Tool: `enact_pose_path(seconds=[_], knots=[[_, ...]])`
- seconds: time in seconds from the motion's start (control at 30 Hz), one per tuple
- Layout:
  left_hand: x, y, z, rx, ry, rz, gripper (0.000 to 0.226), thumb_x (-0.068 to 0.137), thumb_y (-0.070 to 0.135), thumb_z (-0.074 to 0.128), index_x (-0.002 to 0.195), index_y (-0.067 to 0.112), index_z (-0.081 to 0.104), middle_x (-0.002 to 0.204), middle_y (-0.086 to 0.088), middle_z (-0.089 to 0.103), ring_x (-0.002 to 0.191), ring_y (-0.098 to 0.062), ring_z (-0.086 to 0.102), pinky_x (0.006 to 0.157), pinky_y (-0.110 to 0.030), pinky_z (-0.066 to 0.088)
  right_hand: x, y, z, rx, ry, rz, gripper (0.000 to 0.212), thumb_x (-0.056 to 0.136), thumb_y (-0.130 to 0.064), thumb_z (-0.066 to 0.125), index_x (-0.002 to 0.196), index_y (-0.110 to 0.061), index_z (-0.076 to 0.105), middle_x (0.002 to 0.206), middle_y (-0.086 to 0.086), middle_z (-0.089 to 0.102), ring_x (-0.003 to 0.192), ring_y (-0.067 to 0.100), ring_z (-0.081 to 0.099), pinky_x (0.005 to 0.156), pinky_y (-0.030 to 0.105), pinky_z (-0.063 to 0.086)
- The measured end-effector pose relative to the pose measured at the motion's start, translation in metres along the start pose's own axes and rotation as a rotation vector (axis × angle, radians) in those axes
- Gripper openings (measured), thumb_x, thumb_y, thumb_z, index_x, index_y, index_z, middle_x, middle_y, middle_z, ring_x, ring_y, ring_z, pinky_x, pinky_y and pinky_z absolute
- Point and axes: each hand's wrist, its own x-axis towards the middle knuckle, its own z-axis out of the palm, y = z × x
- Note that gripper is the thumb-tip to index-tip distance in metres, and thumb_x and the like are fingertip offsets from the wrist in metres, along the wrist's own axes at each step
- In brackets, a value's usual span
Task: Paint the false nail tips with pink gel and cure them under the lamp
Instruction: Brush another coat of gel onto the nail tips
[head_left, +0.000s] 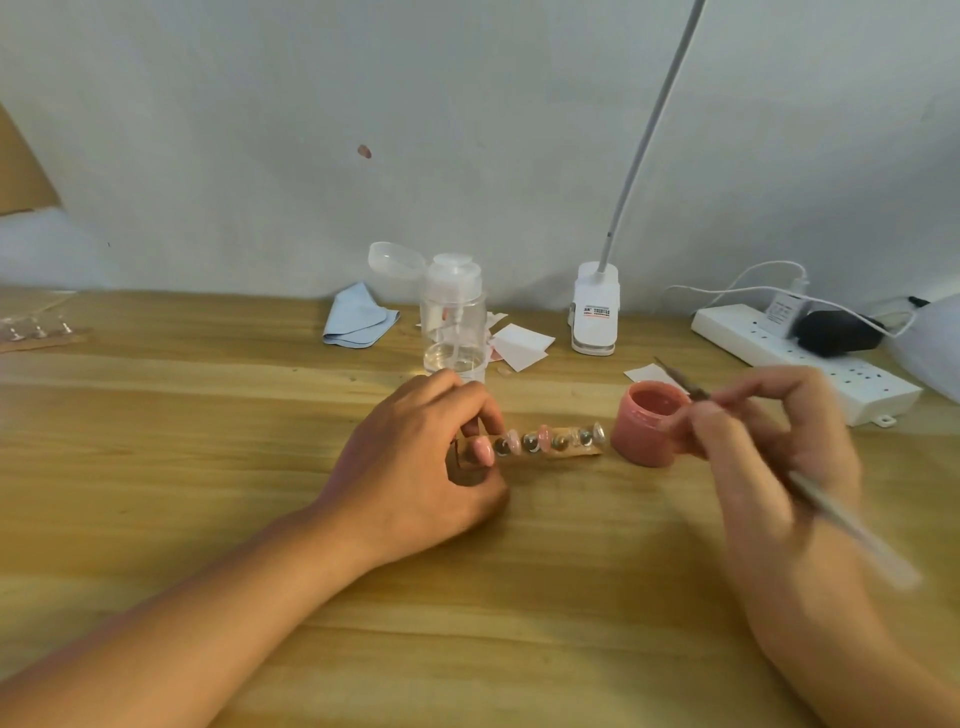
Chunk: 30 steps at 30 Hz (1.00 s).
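A strip holder with several false nail tips on small stands lies on the wooden table in the middle. The leftmost tips look pink; the right ones look clear. My left hand pinches the holder's left end, around the pink tip. An open pink gel jar stands just right of the holder. My right hand is closed on a thin brush, whose tip points up and left above the jar's far rim. The brush handle is blurred.
A clear pump bottle with its cap flipped open stands behind my left hand. Near it lie a blue cloth and white paper pieces. A clip lamp base and a white power strip sit at the back right.
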Motion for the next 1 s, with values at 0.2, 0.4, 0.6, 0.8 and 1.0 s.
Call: enact_pose_path(seconds=[0.2, 0.4, 0.6, 0.8, 1.0], knots=[[0.000, -0.002, 0.002, 0.034, -0.032, -0.007, 0.026, 0.064, 0.046, 0.053, 0.088, 0.038, 0.054, 0.091, 0.019, 0.054, 0.086, 0.000, 0.051, 0.068, -0.030, 0.051, -0.016, 0.002, 0.011, 0.126, -0.095, 0.237, 0.008, 0.091, 0.004, 0.055, 0.086, 0.000, 0.050, 0.059, 0.009, 0.065, 0.051, 0.018, 0.057, 0.048, 0.022, 0.047], [0.000, -0.002, 0.003, 0.033, -0.042, 0.000, 0.025, 0.064, 0.046, 0.056, 0.087, 0.039, 0.054, 0.091, 0.020, 0.053, 0.085, 0.002, 0.051, 0.066, -0.029, 0.050, -0.013, 0.004, 0.008, 0.099, -0.061, 0.354, 0.014, 0.085, 0.008, 0.053, 0.075, 0.000, 0.049, 0.059, 0.015, 0.066, 0.053, 0.017, 0.058, 0.053, 0.019, 0.050], [-0.001, -0.002, 0.003, 0.050, -0.039, 0.003, 0.024, 0.064, 0.046, 0.053, 0.087, 0.039, 0.054, 0.089, 0.019, 0.053, 0.084, 0.001, 0.050, 0.064, -0.026, 0.048, -0.016, 0.003, 0.012, 0.022, -0.128, 0.329, 0.018, 0.083, 0.006, 0.059, 0.070, -0.005, 0.050, 0.063, 0.014, 0.070, 0.056, 0.014, 0.060, 0.056, 0.019, 0.050], [0.000, -0.003, 0.004, 0.051, -0.040, 0.001, 0.022, 0.065, 0.045, 0.056, 0.087, 0.040, 0.054, 0.089, 0.020, 0.053, 0.082, 0.001, 0.050, 0.063, -0.028, 0.050, -0.017, 0.005, 0.013, -0.017, -0.144, 0.333, 0.015, 0.084, 0.003, 0.062, 0.073, -0.003, 0.053, 0.065, 0.012, 0.071, 0.056, 0.011, 0.059, 0.056, 0.017, 0.049], [0.000, -0.002, 0.003, 0.039, -0.038, -0.003, 0.023, 0.065, 0.045, 0.055, 0.087, 0.039, 0.054, 0.088, 0.019, 0.053, 0.080, 0.002, 0.049, 0.064, -0.030, 0.050, -0.016, 0.003, 0.012, 0.004, -0.109, 0.343, 0.018, 0.082, 0.003, 0.059, 0.070, -0.007, 0.051, 0.063, 0.012, 0.070, 0.056, 0.012, 0.058, 0.054, 0.017, 0.048]])
